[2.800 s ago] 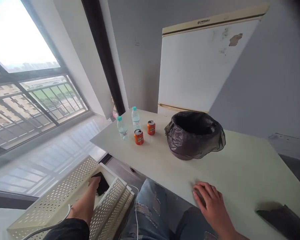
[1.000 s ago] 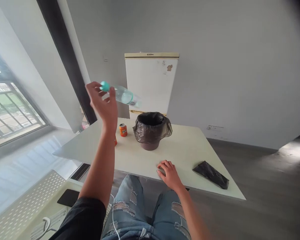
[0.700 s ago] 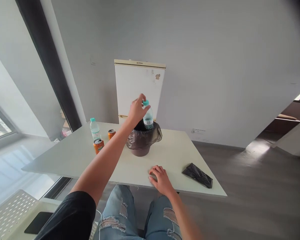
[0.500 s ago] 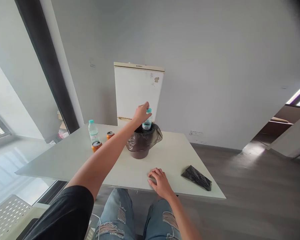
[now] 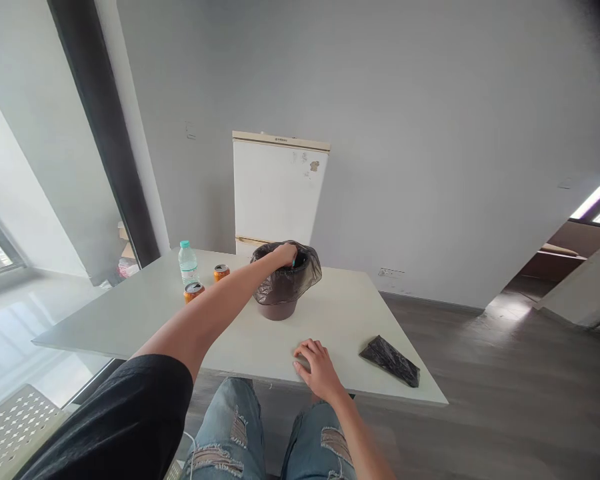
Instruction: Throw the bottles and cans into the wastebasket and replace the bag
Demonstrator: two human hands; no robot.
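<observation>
My left hand [image 5: 283,255] reaches into the mouth of a small bin lined with a black bag [image 5: 282,288] on the white table [image 5: 145,310]. Its fingers are closed on the teal cap of a water bottle [image 5: 294,262], which is almost wholly sunk inside the bin. My right hand [image 5: 316,361] lies flat on the near table edge with the fingers spread. A second water bottle [image 5: 187,253] and two orange cans [image 5: 194,292] stand at the far left of the table.
A folded black bag [image 5: 391,360] lies near the table's right front corner. A white fridge [image 5: 276,188] stands against the wall behind the bin. A perforated white shelf [image 5: 15,427] sits low at my left. My knees in ripped jeans are under the table edge.
My left hand picked up a water bottle from the left of the table, carried it over the bin and lowered it in. The right hand stayed on the table edge.
</observation>
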